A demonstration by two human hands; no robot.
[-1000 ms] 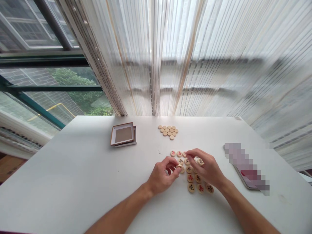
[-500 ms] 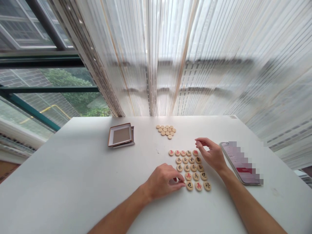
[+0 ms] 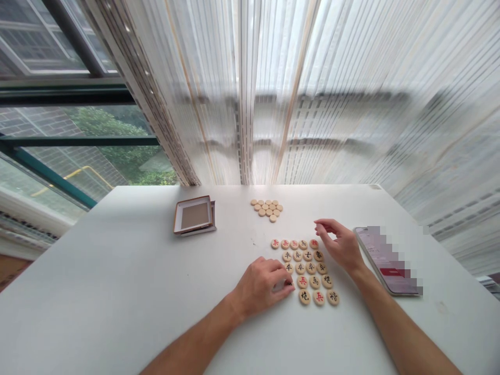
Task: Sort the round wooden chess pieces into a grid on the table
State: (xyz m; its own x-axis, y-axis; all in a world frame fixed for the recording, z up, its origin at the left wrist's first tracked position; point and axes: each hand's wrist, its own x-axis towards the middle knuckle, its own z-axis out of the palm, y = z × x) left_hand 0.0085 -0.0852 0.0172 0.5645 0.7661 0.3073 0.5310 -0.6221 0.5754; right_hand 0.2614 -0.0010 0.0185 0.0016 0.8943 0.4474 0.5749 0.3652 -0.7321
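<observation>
My left hand (image 3: 263,284) is closed in a pinch at the left end of the fourth row of round wooden Chinese chess pieces (image 3: 303,282). A bit of a piece with a dark mark (image 3: 289,284) shows between its fingertips. The rows lie face up, with red and black characters. Just above the upper right corner, by a red-marked piece (image 3: 314,244), my right hand (image 3: 339,245) hovers with thumb and fingers drawn together. Whatever its fingertips hold, if anything, is hidden.
Several face-down pieces (image 3: 269,207) form a cluster at the back of the white table (image 3: 136,291). An open shallow box (image 3: 194,216) stands at the back left. A phone (image 3: 385,260) lies right of my right forearm. A curtain and window rise behind.
My left hand has moved slightly up and left, from beside the bottom row to the fourth row's left end. My right hand has hardly moved.
</observation>
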